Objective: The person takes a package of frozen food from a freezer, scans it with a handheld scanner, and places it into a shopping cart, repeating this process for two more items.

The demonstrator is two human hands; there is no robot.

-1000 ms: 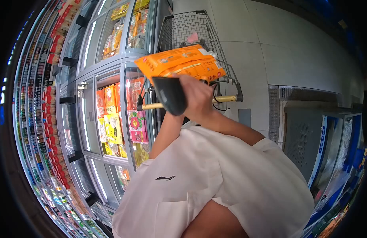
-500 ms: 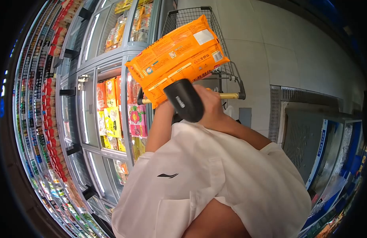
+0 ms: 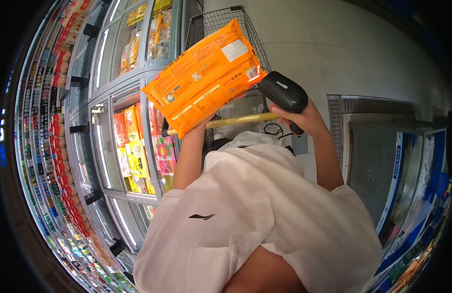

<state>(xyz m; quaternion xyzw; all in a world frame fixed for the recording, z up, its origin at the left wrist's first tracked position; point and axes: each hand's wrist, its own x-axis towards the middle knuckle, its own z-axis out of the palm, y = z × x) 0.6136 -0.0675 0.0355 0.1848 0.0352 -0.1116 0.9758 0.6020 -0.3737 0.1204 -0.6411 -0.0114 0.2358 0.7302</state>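
Note:
An orange food package (image 3: 201, 78) lies tilted across my left hand (image 3: 204, 125), printed side toward me, with a barcode near its right end. That hand is closed on the package from beneath, and most of its fingers are hidden. In my right hand (image 3: 305, 117) is a black handheld barcode scanner (image 3: 283, 93), gripped by its handle. The scanner's head is close to the package's right end, and a reddish glow shows over the barcode. A yellow cart handle (image 3: 243, 119) runs below the package.
Ahead is the wire basket of a shopping cart (image 3: 257, 41). Glass-door freezers (image 3: 101, 141) with colorful packs (image 3: 137, 156) line the left side, beside shelves of goods (image 3: 57, 166). Pale floor tiles (image 3: 299, 58) and a metal-sided unit (image 3: 377, 151) are at the right.
The scanner has swung right, from in front of the package's lower edge to beside its barcode end. The package has shifted slightly left in view.

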